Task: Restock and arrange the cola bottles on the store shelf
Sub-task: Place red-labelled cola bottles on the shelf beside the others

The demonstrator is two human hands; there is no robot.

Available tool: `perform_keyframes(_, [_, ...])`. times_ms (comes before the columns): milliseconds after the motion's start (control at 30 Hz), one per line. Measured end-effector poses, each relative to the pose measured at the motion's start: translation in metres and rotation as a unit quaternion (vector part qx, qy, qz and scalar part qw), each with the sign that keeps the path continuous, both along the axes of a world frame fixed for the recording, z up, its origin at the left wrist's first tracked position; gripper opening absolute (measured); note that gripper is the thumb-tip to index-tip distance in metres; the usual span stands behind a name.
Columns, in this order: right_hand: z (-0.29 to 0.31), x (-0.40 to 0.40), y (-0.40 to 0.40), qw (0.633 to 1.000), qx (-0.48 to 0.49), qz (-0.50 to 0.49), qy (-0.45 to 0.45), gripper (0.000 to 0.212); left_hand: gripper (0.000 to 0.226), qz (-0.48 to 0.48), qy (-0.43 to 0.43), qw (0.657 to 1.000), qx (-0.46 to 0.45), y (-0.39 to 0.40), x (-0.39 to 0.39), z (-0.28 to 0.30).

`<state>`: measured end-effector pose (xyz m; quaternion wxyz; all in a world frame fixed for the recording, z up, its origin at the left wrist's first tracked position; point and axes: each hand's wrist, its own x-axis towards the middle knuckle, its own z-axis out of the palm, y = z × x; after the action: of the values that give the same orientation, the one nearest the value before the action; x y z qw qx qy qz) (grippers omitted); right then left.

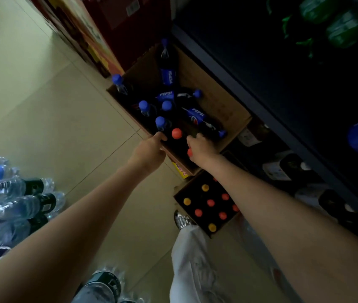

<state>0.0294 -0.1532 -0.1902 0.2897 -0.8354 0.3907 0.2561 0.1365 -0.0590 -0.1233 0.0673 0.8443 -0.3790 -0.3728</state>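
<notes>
An open cardboard box (221, 99) stands on the floor against the dark shelf (250, 79). It holds several dark cola bottles with blue caps and Pepsi labels (196, 115), some upright, some lying down. Two red-capped bottles stand at its near end; one shows its cap (176, 133) between my hands. My left hand (149, 149) has its fingers curled over the box's near left rim. My right hand (201, 146) is curled over the other red-capped bottle (190, 152), whose cap peeks out under the palm.
A smaller box of red- and yellow-capped bottles (208, 204) sits just nearer, under my right forearm. Packs of water bottles (9, 200) lie on the floor at left. Stacked cartons (99, 40) stand beyond the box. Dark bottles (283, 167) line the shelf's bottom.
</notes>
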Motion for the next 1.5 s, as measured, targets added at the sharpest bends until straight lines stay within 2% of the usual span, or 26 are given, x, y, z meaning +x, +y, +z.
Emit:
perform_keyframes(267, [0.006, -0.004, 0.006, 0.995, -0.082, 0.047, -0.014, 0.038, 0.045, -0.016, 0.009, 0.999, -0.040, 0.009, -0.012, 0.004])
perform_keyframes(333, [0.026, -0.017, 0.009, 0.997, -0.071, 0.012, -0.038, 0.037, 0.045, -0.014, -0.005, 0.999, -0.048, 0.017, -0.016, 0.015])
perform_keyframes(400, [0.063, -0.038, 0.010, 0.994, -0.051, -0.045, -0.087, 0.020, 0.045, -0.017, -0.013, 0.998, -0.053, 0.023, -0.026, 0.037])
perform_keyframes(500, [0.154, -0.082, 0.016, 0.986, -0.033, -0.083, -0.140, 0.032, 0.052, -0.070, -0.016, 0.996, -0.056, 0.027, -0.063, 0.097])
perform_keyframes(567, [0.233, -0.116, 0.028, 0.982, -0.050, -0.074, -0.166, 0.028, 0.061, -0.136, -0.007, 0.988, -0.075, 0.025, -0.096, 0.155])
perform_keyframes(667, [0.359, -0.172, 0.050, 0.968, -0.108, -0.057, -0.218, 0.025, 0.068, -0.235, 0.045, 0.966, -0.102, 0.016, -0.152, 0.257])
perform_keyframes(767, [0.474, -0.243, 0.072, 0.947, -0.184, -0.083, -0.248, 0.019, 0.060, -0.286, 0.140, 0.944, -0.084, 0.016, -0.216, 0.359])
perform_keyframes(833, [0.535, -0.300, 0.084, 0.926, -0.225, -0.146, -0.265, 0.020, 0.058, -0.321, 0.193, 0.923, -0.089, 0.021, -0.264, 0.414])
perform_keyframes(933, [0.602, -0.392, 0.100, 0.880, -0.275, -0.245, -0.302, 0.029, 0.064, -0.420, 0.172, 0.880, -0.142, 0.027, -0.349, 0.473])
perform_keyframes(1000, [0.634, -0.455, 0.113, 0.843, -0.309, -0.298, -0.325, 0.029, 0.063, -0.443, 0.174, 0.857, -0.198, 0.033, -0.414, 0.501])
perform_keyframes(1133, [0.682, -0.589, 0.155, 0.778, -0.363, -0.355, -0.369, 0.029, 0.045, -0.457, 0.231, 0.815, -0.272, 0.053, -0.553, 0.541])
perform_keyframes(1233, [0.700, -0.693, 0.193, 0.747, -0.386, -0.364, -0.399, 0.029, 0.043, -0.451, 0.280, 0.788, -0.312, 0.068, -0.652, 0.556])
perform_keyframes(1333, [0.701, -0.798, 0.226, 0.771, -0.286, -0.401, -0.403, 0.027, 0.049, -0.441, 0.310, 0.768, -0.345, 0.082, -0.745, 0.560])
perform_keyframes(1433, [0.690, -0.882, 0.251, 0.824, -0.214, -0.442, -0.281, 0.052, 0.050, -0.446, 0.309, 0.763, -0.352, 0.088, -0.825, 0.566])
perform_keyframes(1500, [0.677, -0.922, 0.259, 0.827, -0.223, -0.455, -0.245, 0.066, 0.052, -0.448, 0.302, 0.760, -0.361, 0.085, -0.875, 0.574])
